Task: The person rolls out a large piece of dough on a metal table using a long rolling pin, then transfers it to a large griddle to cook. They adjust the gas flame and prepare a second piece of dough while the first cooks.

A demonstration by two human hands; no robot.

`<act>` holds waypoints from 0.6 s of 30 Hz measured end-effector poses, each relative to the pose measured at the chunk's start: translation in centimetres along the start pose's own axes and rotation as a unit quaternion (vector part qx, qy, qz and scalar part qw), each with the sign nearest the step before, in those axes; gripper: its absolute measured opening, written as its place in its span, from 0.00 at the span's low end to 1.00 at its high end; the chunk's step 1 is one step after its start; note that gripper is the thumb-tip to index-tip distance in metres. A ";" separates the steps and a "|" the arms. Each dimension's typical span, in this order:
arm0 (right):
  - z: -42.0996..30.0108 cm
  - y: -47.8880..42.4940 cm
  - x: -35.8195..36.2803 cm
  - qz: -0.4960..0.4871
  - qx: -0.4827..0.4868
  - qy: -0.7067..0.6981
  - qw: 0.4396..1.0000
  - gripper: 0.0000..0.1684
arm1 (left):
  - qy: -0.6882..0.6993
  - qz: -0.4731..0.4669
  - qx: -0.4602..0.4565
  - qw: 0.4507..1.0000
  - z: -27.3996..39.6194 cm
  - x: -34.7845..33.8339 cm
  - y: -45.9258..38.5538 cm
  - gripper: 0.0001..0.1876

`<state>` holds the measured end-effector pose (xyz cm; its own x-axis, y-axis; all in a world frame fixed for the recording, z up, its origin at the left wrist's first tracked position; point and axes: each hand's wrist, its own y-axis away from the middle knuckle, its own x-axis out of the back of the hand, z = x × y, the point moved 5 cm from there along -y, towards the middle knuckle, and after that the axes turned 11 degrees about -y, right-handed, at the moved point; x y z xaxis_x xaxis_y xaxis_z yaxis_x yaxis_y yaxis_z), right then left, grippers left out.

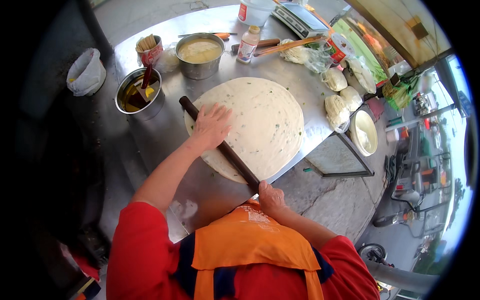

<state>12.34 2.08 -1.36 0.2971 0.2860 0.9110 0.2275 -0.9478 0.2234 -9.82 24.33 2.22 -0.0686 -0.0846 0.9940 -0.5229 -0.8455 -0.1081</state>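
Note:
A large round sheet of dough [266, 123] with green flecks lies flat on the steel table [157, 150]. Across its near left part rests a dark wooden rolling pin [238, 161], slanting from upper left to lower right. My left hand [212, 125] lies over the pin and the dough with its palm down and fingers spread. At the pin's lower right end, by the table's near edge, my right hand [270, 197] is closed around it. The pin's stretch beneath my left hand is hidden.
Behind the dough stand a metal pot of pale batter [200, 56], a pot of dark oil [138, 93] with a red-handled tool, and a bottle [248, 45]. A kitchen scale [300, 18] is at the back. Bagged noodles or dough [337, 112] line the right edge, near a cream bowl [363, 133].

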 end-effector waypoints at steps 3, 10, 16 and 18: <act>-3.4 0.0 -0.3 -0.038 -0.013 -0.013 0.999 0.17 | 0.008 0.067 -0.010 0.998 -2.3 1.0 4.8 0.30; -6.3 -0.9 -3.3 -0.074 0.036 -0.126 0.989 0.24 | -0.015 0.064 0.000 0.998 -5.6 3.2 13.1 0.37; -7.3 0.4 1.3 -0.074 0.119 -0.184 0.973 0.23 | -0.059 0.104 -0.031 0.992 -5.9 6.1 17.2 0.37; -5.9 1.6 4.0 -0.081 0.179 -0.161 0.967 0.22 | -0.060 0.100 -0.052 0.992 -5.2 6.0 18.4 0.32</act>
<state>8.43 0.85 4.65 0.4919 0.5101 0.7056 0.5843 -0.7942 0.1669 -24.30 11.01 6.13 -0.0823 -0.3123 0.9464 -0.5946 -0.7467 -0.2981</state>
